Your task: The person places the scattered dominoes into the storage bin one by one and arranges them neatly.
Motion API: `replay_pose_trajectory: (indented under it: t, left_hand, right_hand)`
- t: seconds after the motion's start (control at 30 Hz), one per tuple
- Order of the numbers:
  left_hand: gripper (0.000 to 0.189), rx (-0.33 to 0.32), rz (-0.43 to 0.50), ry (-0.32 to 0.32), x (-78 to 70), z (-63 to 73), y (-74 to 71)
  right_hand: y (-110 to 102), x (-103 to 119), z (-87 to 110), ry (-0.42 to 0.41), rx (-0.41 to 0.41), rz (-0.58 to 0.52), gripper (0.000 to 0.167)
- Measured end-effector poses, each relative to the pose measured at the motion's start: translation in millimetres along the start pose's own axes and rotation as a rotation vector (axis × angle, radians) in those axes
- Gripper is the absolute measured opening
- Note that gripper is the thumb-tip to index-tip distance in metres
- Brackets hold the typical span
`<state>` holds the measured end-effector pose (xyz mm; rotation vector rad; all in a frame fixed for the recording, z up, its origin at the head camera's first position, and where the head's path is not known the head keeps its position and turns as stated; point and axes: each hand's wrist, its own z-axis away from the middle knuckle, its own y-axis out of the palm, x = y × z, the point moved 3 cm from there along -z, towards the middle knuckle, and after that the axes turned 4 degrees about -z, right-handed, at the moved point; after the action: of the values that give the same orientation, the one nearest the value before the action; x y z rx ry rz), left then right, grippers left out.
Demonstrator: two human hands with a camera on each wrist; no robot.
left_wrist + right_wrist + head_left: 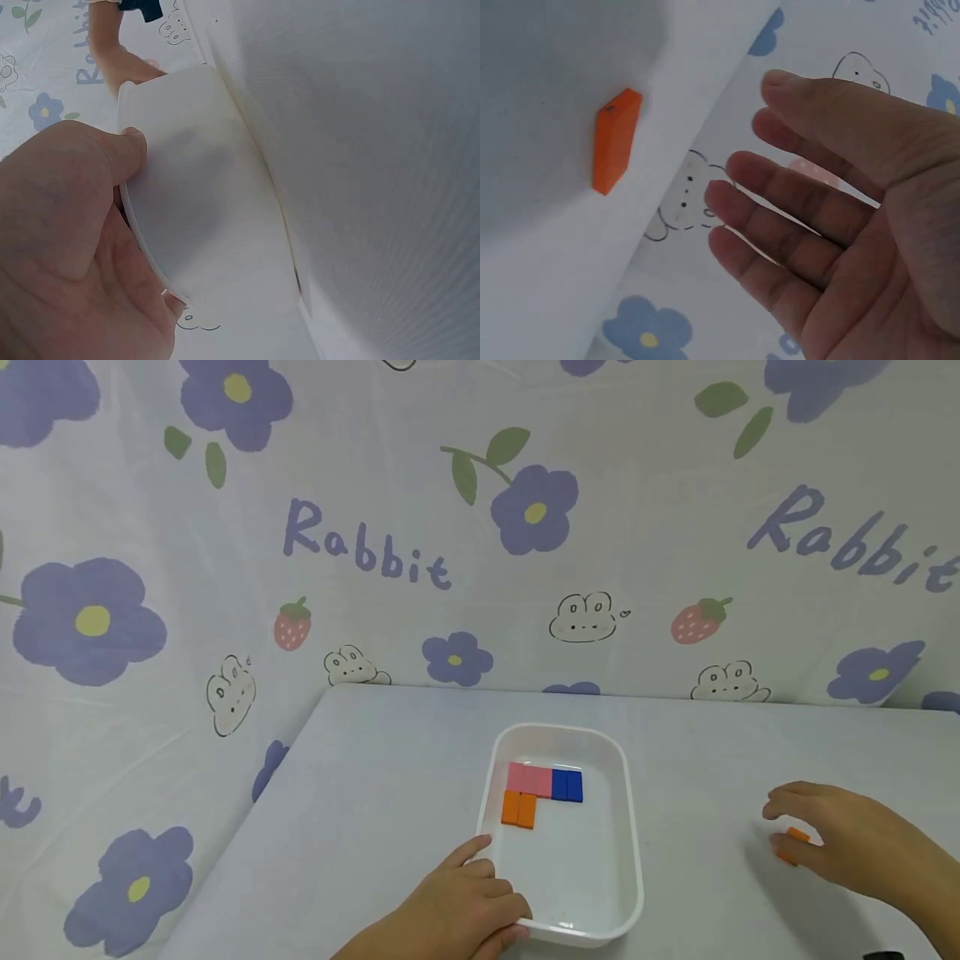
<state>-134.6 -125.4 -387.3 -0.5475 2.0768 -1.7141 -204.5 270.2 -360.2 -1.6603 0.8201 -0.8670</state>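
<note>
A white plastic tray (564, 935) with rounded corners lies on the table, and my left hand (465, 902) grips its near left rim. In the left wrist view the thumb (132, 154) presses the outer wall of the tray. Inside, pink blocks (529, 779) and blue blocks (567, 785) form a row at the far left; two orange blocks (518, 809) sit just below the pink ones. Over the table to the right, my right hand (847, 839) hovers with fingers spread above a single orange block (615, 142). Nothing is between its fingers.
The white table (390, 760) backs onto a hanging cloth (630, 527) printed with flowers, rabbits and strawberries. A small dark object (883, 955) shows at the bottom right edge of the head view.
</note>
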Motion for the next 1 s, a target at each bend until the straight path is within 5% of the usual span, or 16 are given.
replay_pose_trajectory:
  t: [0.23, 1.0]
  left_hand:
    - [0.023, -0.005, 0.004, 0.0, 0.3, 0.3, 0.3]
    - [0.022, -0.043, -0.037, 0.019, 0.2, 0.3, 2.0]
  right_hand:
    - [21, -34, -0.6, 0.202, 0.283, -0.057, 0.022]
    - [33, -49, 3.4, 0.19, 0.29, -0.089, 0.029]
